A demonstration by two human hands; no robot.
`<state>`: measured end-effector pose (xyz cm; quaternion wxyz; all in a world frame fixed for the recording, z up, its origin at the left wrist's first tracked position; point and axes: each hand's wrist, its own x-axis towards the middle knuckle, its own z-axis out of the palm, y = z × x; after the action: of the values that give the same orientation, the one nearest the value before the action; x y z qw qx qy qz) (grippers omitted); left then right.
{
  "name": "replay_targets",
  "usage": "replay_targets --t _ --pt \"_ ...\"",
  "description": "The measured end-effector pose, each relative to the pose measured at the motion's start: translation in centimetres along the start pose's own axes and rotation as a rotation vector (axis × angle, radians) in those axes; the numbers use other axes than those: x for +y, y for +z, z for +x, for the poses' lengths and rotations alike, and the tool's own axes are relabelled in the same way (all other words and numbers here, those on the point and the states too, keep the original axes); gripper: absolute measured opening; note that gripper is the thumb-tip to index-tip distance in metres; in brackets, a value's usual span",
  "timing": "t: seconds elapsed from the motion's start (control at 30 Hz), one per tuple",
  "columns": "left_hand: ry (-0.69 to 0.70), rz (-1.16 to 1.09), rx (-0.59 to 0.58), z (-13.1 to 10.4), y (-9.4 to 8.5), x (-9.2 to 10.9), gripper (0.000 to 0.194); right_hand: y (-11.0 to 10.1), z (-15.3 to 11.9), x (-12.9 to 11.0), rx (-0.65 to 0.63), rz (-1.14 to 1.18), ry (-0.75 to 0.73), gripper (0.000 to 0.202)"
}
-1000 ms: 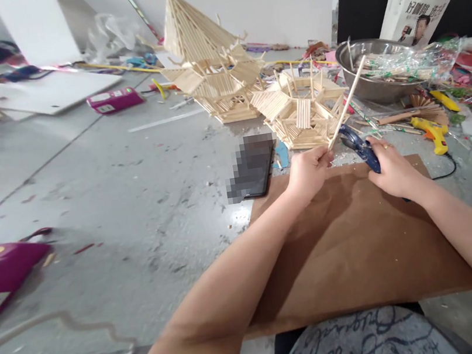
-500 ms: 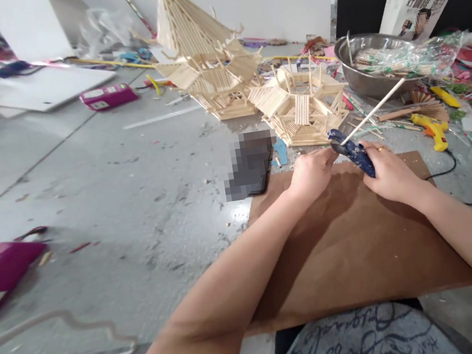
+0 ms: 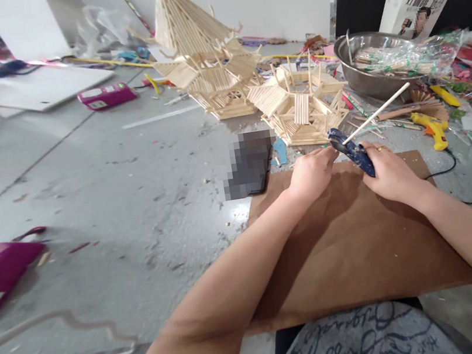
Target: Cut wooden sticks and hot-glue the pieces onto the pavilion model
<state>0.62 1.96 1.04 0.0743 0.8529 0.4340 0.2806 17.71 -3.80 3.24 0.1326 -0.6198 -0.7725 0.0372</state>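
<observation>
In the head view, I am holding a thin pale stick (image 3: 378, 112) in the air just beyond the far edge of the brown board (image 3: 354, 254). Its long axis is running from my left fingertips up and away to the right, and its free end is passing in front of my right hand (image 3: 388, 169), toward the yellow glue gun (image 3: 433, 130).

The blue-handled cutters (image 3: 358, 157) are lying the other way, head up and to the left, so the two are crossing near the cutters' head. My left hand (image 3: 311, 173) is sitting nearer the stick's low end. Its grip is closing with fingertips together and, judging by the stick's line, pinching that end, though the cutters are hiding the contact. My right grip is wrapping around the cutters' handles, thumb on the near side; whether the blades are meeting, I cannot tell.

My left forearm is reaching in from the lower left, back of the hand upward; my right is angling in from the lower right. The smaller stick-built model (image 3: 301, 109) is standing just beyond.
</observation>
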Motion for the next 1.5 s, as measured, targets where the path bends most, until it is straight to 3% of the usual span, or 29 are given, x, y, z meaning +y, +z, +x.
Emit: replay_targets --t 0.37,0.67,0.8,0.9,1.1,1.33,1.5 --pt "0.025 0.091 -0.042 -0.1 0.3 0.0 0.026 0.6 -0.1 0.1 -0.026 -0.069 0.046 0.053" --pt "-0.06 0.177 -0.303 0.2 -0.2 0.8 0.032 -0.4 0.1 0.1 -0.233 -0.048 0.169 0.022" --pt "-0.085 0.175 -0.44 0.1 -0.6 1.6 0.026 -0.2 -0.1 0.7 -0.319 0.043 0.168 0.019" --pt "-0.109 0.154 -0.475 0.0 -0.8 2.3 0.025 0.0 -0.2 1.0 -0.394 0.064 0.197 0.018" --pt "-0.134 0.102 -0.426 -0.2 -0.1 2.1 0.027 -0.5 0.0 0.9 -0.443 0.11 0.236 0.017" --pt "-0.176 -0.215 -0.116 -0.1 0.3 1.1 0.031 -1.4 -0.2 0.5 -0.239 0.054 0.223 0.029" --pt "-0.213 -0.437 -0.079 0.1 0.3 0.3 0.034 -0.9 0.0 0.1 -0.117 -0.026 0.216 0.041"
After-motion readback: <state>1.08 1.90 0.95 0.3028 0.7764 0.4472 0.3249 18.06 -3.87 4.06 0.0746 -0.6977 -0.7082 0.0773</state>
